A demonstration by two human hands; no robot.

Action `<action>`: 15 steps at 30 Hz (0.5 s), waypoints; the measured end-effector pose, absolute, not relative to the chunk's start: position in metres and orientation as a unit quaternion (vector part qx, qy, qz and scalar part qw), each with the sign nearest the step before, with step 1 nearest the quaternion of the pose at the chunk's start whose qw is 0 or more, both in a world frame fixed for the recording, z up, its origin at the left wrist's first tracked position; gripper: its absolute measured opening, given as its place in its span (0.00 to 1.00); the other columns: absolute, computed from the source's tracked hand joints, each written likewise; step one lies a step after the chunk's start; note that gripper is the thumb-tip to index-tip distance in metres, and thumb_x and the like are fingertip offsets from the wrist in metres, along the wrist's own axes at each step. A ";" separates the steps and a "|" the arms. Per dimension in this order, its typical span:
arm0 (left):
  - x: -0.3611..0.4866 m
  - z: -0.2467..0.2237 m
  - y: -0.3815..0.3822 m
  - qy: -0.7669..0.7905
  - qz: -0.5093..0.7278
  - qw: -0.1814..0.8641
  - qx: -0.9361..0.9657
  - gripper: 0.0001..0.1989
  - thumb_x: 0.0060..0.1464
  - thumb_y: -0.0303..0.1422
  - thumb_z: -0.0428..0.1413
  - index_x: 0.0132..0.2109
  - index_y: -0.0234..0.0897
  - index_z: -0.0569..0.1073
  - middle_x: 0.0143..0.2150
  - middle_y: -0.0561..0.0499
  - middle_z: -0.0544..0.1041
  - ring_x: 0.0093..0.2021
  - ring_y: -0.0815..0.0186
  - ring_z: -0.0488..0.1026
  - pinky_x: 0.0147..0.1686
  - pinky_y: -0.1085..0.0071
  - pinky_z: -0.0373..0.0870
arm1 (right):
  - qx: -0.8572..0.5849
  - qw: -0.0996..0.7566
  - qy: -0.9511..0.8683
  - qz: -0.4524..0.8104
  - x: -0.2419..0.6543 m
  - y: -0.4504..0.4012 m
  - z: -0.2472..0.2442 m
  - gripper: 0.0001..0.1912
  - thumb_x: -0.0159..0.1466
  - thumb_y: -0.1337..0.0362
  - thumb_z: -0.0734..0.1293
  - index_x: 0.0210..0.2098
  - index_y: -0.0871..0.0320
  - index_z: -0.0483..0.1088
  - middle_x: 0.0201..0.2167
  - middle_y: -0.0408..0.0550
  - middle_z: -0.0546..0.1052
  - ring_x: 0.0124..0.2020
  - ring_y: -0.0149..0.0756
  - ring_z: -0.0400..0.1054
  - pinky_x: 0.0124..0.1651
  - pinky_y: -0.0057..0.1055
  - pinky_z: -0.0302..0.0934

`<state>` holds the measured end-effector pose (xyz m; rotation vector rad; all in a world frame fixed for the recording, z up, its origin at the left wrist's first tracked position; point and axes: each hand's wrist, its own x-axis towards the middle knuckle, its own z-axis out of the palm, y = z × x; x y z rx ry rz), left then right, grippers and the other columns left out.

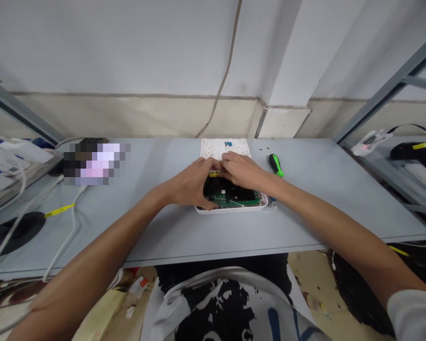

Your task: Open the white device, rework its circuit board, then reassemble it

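A white plastic housing (230, 210) lies open on the grey table, with a green circuit board (246, 203) and black parts inside. My left hand (191, 183) grips the housing's left side, thumb at the near left corner and fingers at the far edge. My right hand (239, 169) is closed at the far edge, its fingertips meeting the left fingers beside a small yellow part (214, 174); what they pinch is hidden. Behind the hands lies a white panel (213, 148) with a small blue piece on it.
A green and black screwdriver (276, 165) lies right of the hands, near tiny dark pieces. A blurred-out lit device (97, 163), white cables and a black round base (16, 232) are on the left. Metal posts flank the table.
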<state>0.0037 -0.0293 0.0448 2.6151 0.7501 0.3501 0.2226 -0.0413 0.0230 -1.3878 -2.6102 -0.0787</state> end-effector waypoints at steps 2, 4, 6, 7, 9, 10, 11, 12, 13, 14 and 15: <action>0.004 0.044 -0.029 0.268 0.123 0.195 0.935 0.39 0.39 0.40 0.73 0.56 0.41 0.66 0.58 0.42 0.73 0.60 0.45 0.70 0.60 0.49 0.70 | -0.465 0.094 -0.880 -0.015 0.224 -0.042 0.023 0.08 0.75 0.66 0.64 0.38 0.60 0.72 0.41 0.54 0.76 0.43 0.43 0.66 0.40 0.38 0.55; 0.004 0.044 -0.028 0.269 0.118 0.194 0.936 0.39 0.39 0.41 0.73 0.56 0.41 0.66 0.59 0.42 0.73 0.60 0.45 0.69 0.60 0.50 0.70 | -0.468 0.094 -0.878 -0.018 0.223 -0.042 0.023 0.08 0.75 0.66 0.64 0.39 0.60 0.72 0.42 0.54 0.76 0.43 0.43 0.66 0.40 0.38 0.55; 0.003 0.044 -0.028 0.268 0.113 0.193 0.937 0.38 0.39 0.41 0.73 0.56 0.41 0.66 0.58 0.42 0.74 0.59 0.46 0.70 0.59 0.50 0.70 | -0.474 0.096 -0.875 -0.021 0.222 -0.043 0.023 0.09 0.76 0.65 0.63 0.40 0.60 0.73 0.42 0.55 0.76 0.43 0.44 0.67 0.40 0.38 0.56; 0.003 0.044 -0.028 0.266 0.111 0.194 0.938 0.38 0.40 0.41 0.73 0.56 0.41 0.66 0.58 0.42 0.74 0.59 0.46 0.70 0.59 0.51 0.70 | -0.478 0.100 -0.873 -0.016 0.223 -0.045 0.024 0.10 0.76 0.64 0.63 0.41 0.61 0.73 0.43 0.55 0.77 0.44 0.44 0.68 0.41 0.38 0.57; 0.002 0.044 -0.028 0.264 0.114 0.195 0.938 0.38 0.40 0.41 0.73 0.56 0.40 0.67 0.57 0.42 0.74 0.58 0.47 0.70 0.58 0.52 0.71 | -0.479 0.122 -0.869 0.016 0.230 -0.050 0.028 0.11 0.76 0.62 0.63 0.43 0.61 0.74 0.44 0.55 0.77 0.45 0.45 0.70 0.43 0.38 0.60; 0.002 0.044 -0.028 0.264 0.115 0.195 0.938 0.38 0.40 0.42 0.73 0.56 0.40 0.67 0.57 0.42 0.74 0.58 0.47 0.70 0.57 0.53 0.71 | -0.474 0.137 -0.869 0.040 0.238 -0.053 0.030 0.12 0.76 0.60 0.63 0.45 0.60 0.75 0.45 0.55 0.78 0.47 0.45 0.71 0.46 0.39 0.62; 0.002 0.043 -0.028 0.265 0.115 0.194 0.938 0.38 0.40 0.42 0.73 0.56 0.40 0.67 0.56 0.43 0.74 0.57 0.47 0.70 0.56 0.54 0.71 | -0.466 0.153 -0.869 0.067 0.247 -0.057 0.033 0.13 0.75 0.57 0.64 0.46 0.59 0.75 0.46 0.55 0.79 0.49 0.46 0.71 0.49 0.40 0.63; 0.002 0.043 -0.028 0.266 0.116 0.191 0.938 0.38 0.40 0.42 0.73 0.56 0.40 0.68 0.55 0.43 0.74 0.56 0.48 0.70 0.55 0.54 0.72 | -0.457 0.163 -0.870 0.088 0.258 -0.061 0.037 0.14 0.74 0.55 0.66 0.49 0.58 0.76 0.48 0.54 0.79 0.51 0.47 0.71 0.52 0.42 0.64; 0.002 0.042 -0.027 0.267 0.116 0.189 0.938 0.38 0.40 0.43 0.73 0.56 0.40 0.68 0.54 0.43 0.74 0.55 0.48 0.71 0.55 0.55 0.72 | -0.447 0.161 -0.874 0.101 0.269 -0.066 0.040 0.17 0.72 0.52 0.68 0.52 0.57 0.77 0.49 0.54 0.79 0.55 0.49 0.70 0.55 0.44 0.64; 0.002 0.042 -0.027 0.267 0.116 0.186 0.938 0.38 0.40 0.43 0.73 0.56 0.40 0.68 0.54 0.43 0.74 0.55 0.48 0.71 0.54 0.55 0.72 | -0.442 0.144 -0.878 0.113 0.280 -0.070 0.042 0.22 0.70 0.49 0.70 0.56 0.55 0.76 0.52 0.54 0.79 0.57 0.52 0.69 0.57 0.46 0.65; 0.002 0.041 -0.026 0.267 0.117 0.183 0.939 0.38 0.40 0.43 0.73 0.56 0.40 0.68 0.54 0.43 0.74 0.55 0.48 0.71 0.54 0.55 0.72 | -0.438 0.130 -0.881 0.124 0.290 -0.074 0.044 0.27 0.66 0.46 0.73 0.59 0.54 0.75 0.55 0.55 0.78 0.59 0.53 0.69 0.58 0.47 0.65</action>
